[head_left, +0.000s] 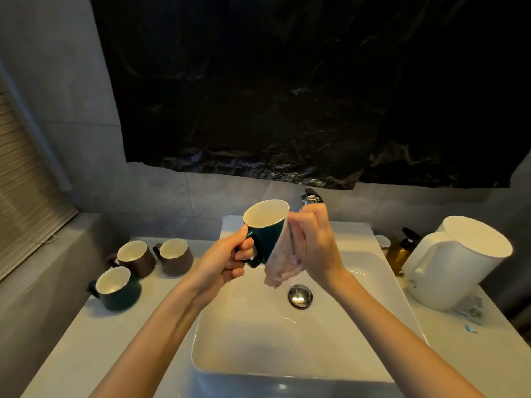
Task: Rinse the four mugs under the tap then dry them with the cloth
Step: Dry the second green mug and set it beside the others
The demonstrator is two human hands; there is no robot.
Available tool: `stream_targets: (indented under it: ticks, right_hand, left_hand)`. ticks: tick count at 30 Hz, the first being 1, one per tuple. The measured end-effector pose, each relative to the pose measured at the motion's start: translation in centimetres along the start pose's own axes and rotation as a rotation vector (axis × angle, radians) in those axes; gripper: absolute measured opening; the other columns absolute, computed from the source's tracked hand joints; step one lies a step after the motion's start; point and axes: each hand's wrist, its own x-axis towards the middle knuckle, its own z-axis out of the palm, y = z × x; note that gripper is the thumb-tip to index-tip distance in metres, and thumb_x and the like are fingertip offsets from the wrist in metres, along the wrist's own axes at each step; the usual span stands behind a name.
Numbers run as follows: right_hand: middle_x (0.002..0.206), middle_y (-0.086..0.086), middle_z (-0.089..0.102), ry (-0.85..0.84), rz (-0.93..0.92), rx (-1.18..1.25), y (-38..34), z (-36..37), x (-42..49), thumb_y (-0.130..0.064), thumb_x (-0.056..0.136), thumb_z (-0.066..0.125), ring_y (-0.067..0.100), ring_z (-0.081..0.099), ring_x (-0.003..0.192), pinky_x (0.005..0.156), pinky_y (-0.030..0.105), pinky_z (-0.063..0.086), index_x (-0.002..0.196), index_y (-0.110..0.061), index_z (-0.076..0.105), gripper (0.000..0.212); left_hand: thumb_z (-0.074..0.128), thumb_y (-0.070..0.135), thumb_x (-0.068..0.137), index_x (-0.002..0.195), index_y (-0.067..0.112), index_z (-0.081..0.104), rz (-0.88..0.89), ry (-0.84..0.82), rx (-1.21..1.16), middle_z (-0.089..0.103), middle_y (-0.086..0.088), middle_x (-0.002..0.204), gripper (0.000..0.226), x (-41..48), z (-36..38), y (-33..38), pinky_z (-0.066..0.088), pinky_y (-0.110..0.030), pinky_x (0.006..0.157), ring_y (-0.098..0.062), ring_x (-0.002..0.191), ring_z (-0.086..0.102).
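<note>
White jug (448,265), amber pump bottle (400,251)

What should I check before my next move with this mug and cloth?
1. Left hand grips the held mug by its handle: ok.
2. Right hand holds the cloth against the mug's side: ok.
3. Held mug is over the sink: ok.
4. Inside of the held mug is dry: cannot tell.
5. Tap is off: cannot tell, mostly hidden behind the right hand.
6. Three other mugs stand upright on the counter: ok.
</note>
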Motion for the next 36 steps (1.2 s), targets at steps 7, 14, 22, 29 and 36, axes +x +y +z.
stream_targets:
  ticks: [7, 14, 22, 29, 36]
  right_hand:
    - [0.098, 0.003, 0.040, -0.053, 0.087, 0.027, -0.2, 0.2, -2.8, -0.030, 0.104, 0.033, 0.011, 0.044, 0.080, 0.067, 0.016, 0.044, 0.105, -0.012, 0.045, 0.022]
    - [0.096, 0.000, 0.056, 0.115, 0.540, 0.160, 0.2, 0.1, 0.5, -0.011, 0.092, 0.063, -0.001, 0.053, 0.086, 0.073, 0.008, 0.044, 0.097, -0.012, 0.062, 0.006]
    - [0.140, -0.009, 0.048, -0.097, 0.683, 0.256, -2.6, 0.8, -2.7, -0.035, 0.100, 0.041, -0.003, 0.037, 0.130, 0.103, 0.008, 0.034, 0.139, -0.018, 0.048, 0.044]
    - [0.146, -0.002, 0.045, -0.100, 0.440, 0.096, -2.3, 0.5, -1.3, -0.027, 0.102, 0.028, -0.002, 0.031, 0.136, 0.106, 0.010, 0.024, 0.142, -0.015, 0.044, 0.045]
    - [0.134, -0.024, 0.042, -0.117, 0.855, 0.453, -1.5, 1.2, -0.2, -0.045, 0.099, 0.018, -0.013, 0.029, 0.126, 0.109, 0.018, 0.028, 0.141, -0.035, 0.040, 0.049]
  left_hand:
    - [0.038, 0.043, 0.097, 0.067, 0.016, 0.042, 0.008, 0.015, -0.077, 0.034, 0.005, 0.058, 0.041, 0.1, 0.1, -0.4, 0.025, -0.017, 0.047, -0.007, 0.048, 0.024]
    - [0.035, 0.043, 0.098, 0.069, 0.016, 0.041, 0.022, -0.007, -0.045, 0.034, 0.005, 0.058, 0.040, 0.1, 1.2, -1.0, 0.025, -0.018, 0.049, -0.008, 0.051, 0.026]
    - [0.034, 0.042, 0.099, 0.073, 0.014, 0.044, 0.029, 0.000, -0.067, 0.037, 0.003, 0.061, 0.039, 0.6, 1.7, -1.5, 0.027, -0.019, 0.052, -0.007, 0.048, 0.030]
    - [0.034, 0.041, 0.099, 0.071, 0.015, 0.042, 0.002, -0.047, -0.123, 0.034, 0.004, 0.059, 0.039, 0.6, 1.5, -1.2, 0.026, -0.018, 0.049, -0.007, 0.046, 0.026]
    - [0.033, 0.039, 0.099, 0.072, 0.013, 0.041, 0.077, -0.042, -0.106, 0.034, 0.003, 0.059, 0.039, 0.6, 1.7, -0.8, 0.028, -0.019, 0.051, -0.008, 0.048, 0.028]
